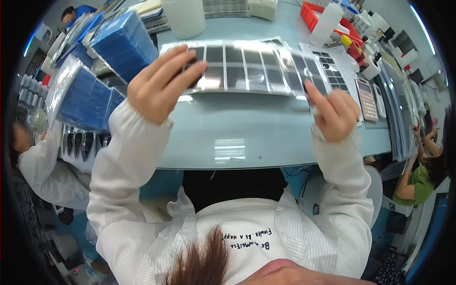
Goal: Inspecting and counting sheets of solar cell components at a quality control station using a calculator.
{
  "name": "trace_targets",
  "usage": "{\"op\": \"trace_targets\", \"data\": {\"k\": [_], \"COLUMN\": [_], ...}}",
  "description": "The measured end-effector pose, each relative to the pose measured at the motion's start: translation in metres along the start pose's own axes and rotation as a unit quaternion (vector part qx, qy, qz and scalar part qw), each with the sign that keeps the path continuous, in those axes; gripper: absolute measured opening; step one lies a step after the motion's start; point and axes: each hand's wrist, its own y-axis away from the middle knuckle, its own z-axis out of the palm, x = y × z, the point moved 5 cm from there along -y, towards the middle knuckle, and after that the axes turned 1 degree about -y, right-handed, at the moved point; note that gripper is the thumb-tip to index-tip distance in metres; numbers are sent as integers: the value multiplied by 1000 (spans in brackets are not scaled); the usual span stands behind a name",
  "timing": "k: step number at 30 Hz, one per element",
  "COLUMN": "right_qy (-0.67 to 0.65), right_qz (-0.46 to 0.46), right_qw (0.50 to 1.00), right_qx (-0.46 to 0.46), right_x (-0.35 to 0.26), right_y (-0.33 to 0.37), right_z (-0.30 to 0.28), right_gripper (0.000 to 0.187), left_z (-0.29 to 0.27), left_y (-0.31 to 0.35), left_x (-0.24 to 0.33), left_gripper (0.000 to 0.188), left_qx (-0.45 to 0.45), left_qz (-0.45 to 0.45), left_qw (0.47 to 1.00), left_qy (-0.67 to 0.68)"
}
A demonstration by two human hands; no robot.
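A glossy clear sheet (256, 71) with a row of dark rectangular panels spans the space between my hands, above the table. My left hand (154, 90) grips its left end, fingers over the top face and the thumb hidden. At the sheet's lower right corner, my right hand (337, 114) has its index finger on the edge and the other fingers curled in. The right thumb is hard to make out. Light glares off the sheet, and a little blur softens its right end.
Blue film-wrapped stacks (124, 45) stand at the left. A white tub (184, 19) is at the back, with a red tray (313, 16) and white bottle (327, 24) at back right. A pink calculator (366, 99) lies right, beside a printed sheet (332, 71). Other people sit on both sides.
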Motion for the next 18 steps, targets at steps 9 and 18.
{"op": "trace_targets", "data": {"k": [9,18], "right_qy": [-237,-170], "right_qz": [250,495], "right_qw": [925,826], "right_qx": [-162,-210], "right_x": [89,213], "right_y": [45,94], "right_z": [81,156], "right_gripper": [22,35], "left_z": [95,173], "left_y": [39,-55], "left_x": [-35,-13], "left_gripper": [57,136], "left_qx": [-315,-412], "left_qz": [-179,-170], "left_qw": [874,857], "left_qy": [323,258]}}
